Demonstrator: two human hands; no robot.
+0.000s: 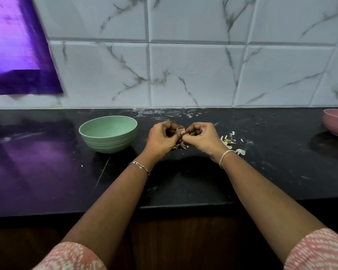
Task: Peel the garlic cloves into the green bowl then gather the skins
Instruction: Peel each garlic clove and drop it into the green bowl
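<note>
A pale garlic clove [179, 131] with papery skin is pinched between both hands above the black counter. My left hand [163, 138] grips it from the left with curled fingers. My right hand [200, 136] pinches it from the right. The green bowl [108, 133] stands on the counter just left of my left hand; its inside looks bare from here. Loose garlic skins [229, 142] lie on the counter to the right of my right hand, and a few scraps [180, 146] lie under the hands.
A pink bowl [337, 122] stands at the far right edge of the black counter [183, 182]. A marbled tile wall [193, 75] rises behind. A purple sheet [18, 45] hangs at the upper left. The counter's front edge runs below my forearms.
</note>
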